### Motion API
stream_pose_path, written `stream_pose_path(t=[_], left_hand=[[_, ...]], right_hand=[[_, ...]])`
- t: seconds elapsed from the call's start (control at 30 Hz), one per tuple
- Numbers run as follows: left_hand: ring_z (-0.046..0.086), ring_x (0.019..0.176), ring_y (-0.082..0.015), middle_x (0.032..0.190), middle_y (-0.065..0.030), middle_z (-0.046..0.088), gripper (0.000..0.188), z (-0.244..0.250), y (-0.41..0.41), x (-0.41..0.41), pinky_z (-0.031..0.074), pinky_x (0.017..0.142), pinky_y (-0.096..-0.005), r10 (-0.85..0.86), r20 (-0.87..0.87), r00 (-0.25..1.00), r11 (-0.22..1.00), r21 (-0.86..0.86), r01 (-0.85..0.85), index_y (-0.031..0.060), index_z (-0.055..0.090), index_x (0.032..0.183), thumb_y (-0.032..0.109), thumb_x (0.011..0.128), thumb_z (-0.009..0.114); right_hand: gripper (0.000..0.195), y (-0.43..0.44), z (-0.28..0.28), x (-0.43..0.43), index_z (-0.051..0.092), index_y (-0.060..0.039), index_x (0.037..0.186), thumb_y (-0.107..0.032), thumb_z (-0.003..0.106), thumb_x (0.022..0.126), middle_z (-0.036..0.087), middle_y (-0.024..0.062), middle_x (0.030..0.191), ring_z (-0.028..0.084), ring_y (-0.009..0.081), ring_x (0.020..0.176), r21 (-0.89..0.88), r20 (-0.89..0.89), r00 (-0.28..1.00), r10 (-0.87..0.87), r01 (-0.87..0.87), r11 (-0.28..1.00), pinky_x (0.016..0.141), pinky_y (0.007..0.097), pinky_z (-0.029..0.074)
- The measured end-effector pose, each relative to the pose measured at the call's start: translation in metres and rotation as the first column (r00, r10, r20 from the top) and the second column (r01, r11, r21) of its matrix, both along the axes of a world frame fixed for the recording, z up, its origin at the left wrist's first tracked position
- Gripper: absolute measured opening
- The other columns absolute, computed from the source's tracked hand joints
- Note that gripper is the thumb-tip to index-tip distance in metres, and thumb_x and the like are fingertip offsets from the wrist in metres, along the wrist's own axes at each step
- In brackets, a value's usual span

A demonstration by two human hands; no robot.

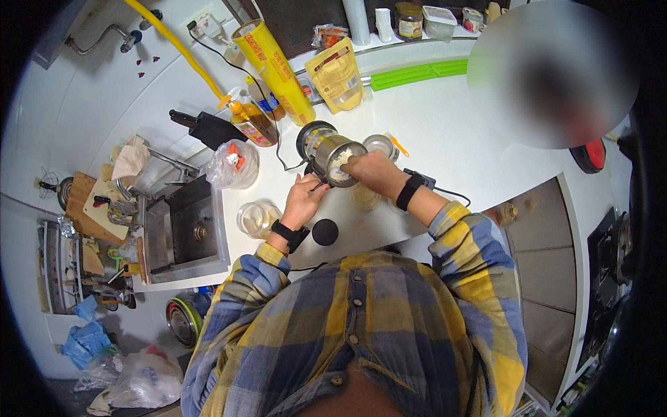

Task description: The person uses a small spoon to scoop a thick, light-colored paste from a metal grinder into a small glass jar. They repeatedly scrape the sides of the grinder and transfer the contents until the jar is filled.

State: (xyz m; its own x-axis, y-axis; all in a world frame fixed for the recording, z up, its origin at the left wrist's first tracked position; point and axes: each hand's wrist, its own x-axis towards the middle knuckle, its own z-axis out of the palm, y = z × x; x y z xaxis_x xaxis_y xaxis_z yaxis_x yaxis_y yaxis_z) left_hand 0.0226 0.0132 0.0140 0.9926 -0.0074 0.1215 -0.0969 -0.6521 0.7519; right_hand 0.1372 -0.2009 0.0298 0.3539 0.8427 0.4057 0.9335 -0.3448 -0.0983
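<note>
My left hand (305, 202) grips a dark handle at the near side of a stainless steel cup (324, 151). The cup is tilted, its mouth turned towards me and to the right. Pale, crumbly stuff (342, 157) sits inside it. The fingers of my right hand (378, 171) reach into the mouth; whether they pinch a thing is hidden. Behind the cup stands a round appliance base (312, 128) with a black rim. Below my right hand is a clear jar (366, 197), partly covered. A glass jar (255, 219) and a black round disc (325, 232) lie near my left wrist.
A small metal bowl (379, 144) and an orange-handled tool (401, 147) lie behind my right hand. Left stand a bagged container (233, 164), a knife block (216, 130), bottles (255, 125) and the sink (190, 224). A black cord (277, 138) crosses the counter. A blurred person (552, 78) is at right.
</note>
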Motion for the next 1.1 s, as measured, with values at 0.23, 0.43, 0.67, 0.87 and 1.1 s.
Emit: stream_pose_path(t=[0.23, 0.43, 0.67, 0.87, 1.1], left_hand=[[0.058, 0.089, -0.0278, 0.085, -0.0066, 0.060, 0.019, -0.011, -0.008, 0.004, 0.020, 0.112, -0.0565, 0.029, 0.001, 1.000, 0.997, 0.066, -0.029, 0.0033, 0.066, 0.078, 0.019, 0.089, 0.063], [0.059, 0.091, -0.0294, 0.088, -0.0079, 0.060, 0.019, -0.024, -0.013, 0.002, 0.020, 0.113, -0.0557, 0.036, 0.058, 0.998, 0.996, 0.081, -0.041, 0.0021, 0.066, 0.081, 0.020, 0.088, 0.064], [0.060, 0.090, -0.0310, 0.089, -0.0091, 0.063, 0.017, -0.028, -0.017, 0.006, 0.021, 0.113, -0.0554, 0.031, 0.146, 0.989, 0.995, 0.093, -0.045, 0.0014, 0.067, 0.083, 0.018, 0.087, 0.065], [0.061, 0.090, -0.0313, 0.089, -0.0101, 0.064, 0.017, -0.036, -0.021, 0.003, 0.021, 0.112, -0.0557, 0.040, 0.141, 0.989, 0.992, 0.114, -0.056, 0.0009, 0.067, 0.083, 0.017, 0.087, 0.065], [0.061, 0.091, -0.0307, 0.090, -0.0094, 0.064, 0.019, -0.038, -0.025, 0.002, 0.023, 0.112, -0.0555, 0.036, 0.162, 0.986, 0.979, 0.191, -0.067, 0.0013, 0.067, 0.081, 0.019, 0.086, 0.065]], right_hand=[[0.015, -0.017, -0.001, 0.003, 0.068, -0.0096, 0.092, -0.008, 0.061, 0.078, 0.069, 0.0090, 0.076, 0.069, 0.0267, 0.068, 0.100, -0.054, 0.974, -0.220, 0.224, 0.969, 0.057, 0.0369, 0.053], [0.003, -0.004, -0.024, -0.013, 0.065, -0.0082, 0.075, -0.009, 0.062, 0.075, 0.066, 0.0118, 0.065, 0.067, 0.0285, 0.060, 0.061, -0.005, 0.939, -0.345, 0.345, 0.937, 0.051, 0.0387, 0.051], [0.007, -0.001, -0.043, -0.011, 0.066, -0.0109, 0.071, -0.012, 0.063, 0.077, 0.066, 0.0109, 0.065, 0.067, 0.0282, 0.062, 0.073, -0.106, 0.941, -0.321, 0.330, 0.941, 0.055, 0.0392, 0.051], [0.008, -0.017, -0.043, 0.004, 0.068, -0.0120, 0.074, -0.014, 0.063, 0.080, 0.066, 0.0109, 0.066, 0.068, 0.0283, 0.064, -0.040, -0.149, 0.950, -0.276, 0.273, 0.961, 0.055, 0.0402, 0.050], [0.011, -0.020, -0.050, -0.001, 0.069, -0.0127, 0.090, -0.011, 0.061, 0.082, 0.068, 0.0079, 0.070, 0.068, 0.0258, 0.066, 0.108, -0.134, 0.957, -0.257, 0.272, 0.956, 0.052, 0.0382, 0.050]])
